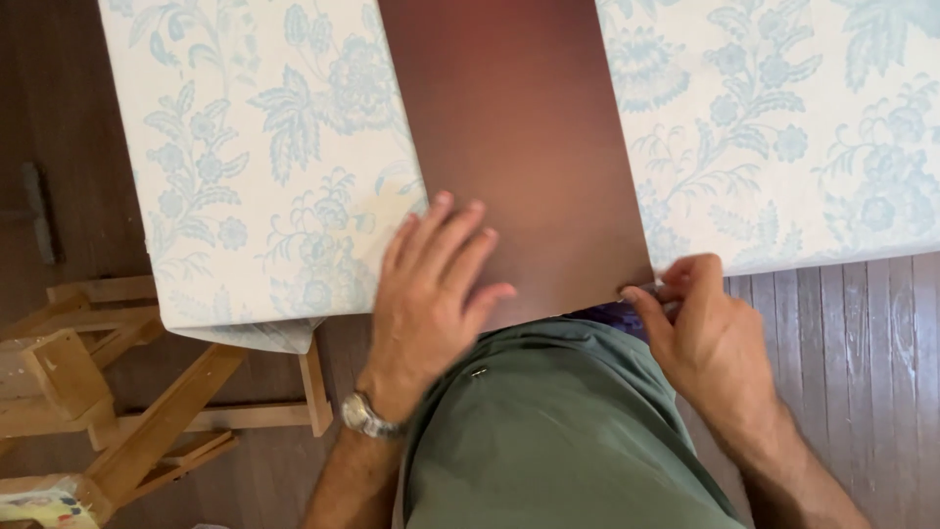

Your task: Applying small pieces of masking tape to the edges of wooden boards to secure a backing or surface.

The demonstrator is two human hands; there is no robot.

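A long reddish-brown board (pixel 509 118) lies across a table covered with a white cloth printed with pale blue flowers (pixel 264 147). My left hand (pixel 431 289) rests flat on the board's near end, fingers spread, a metal wristwatch (pixel 367 416) on the wrist. My right hand (pixel 700 323) pinches the board's near right corner between thumb and fingers, right at the cloth's edge. A green shirt (pixel 558 431) fills the lower middle of the head view and hides the board's near edge.
Wooden trestle legs and braces (pixel 147 392) stand under the table at lower left. A dark plank floor (pixel 862 343) shows at right. The cloth hangs over the table's near edge (pixel 255 333). A colourful object sits at the bottom left corner (pixel 39 504).
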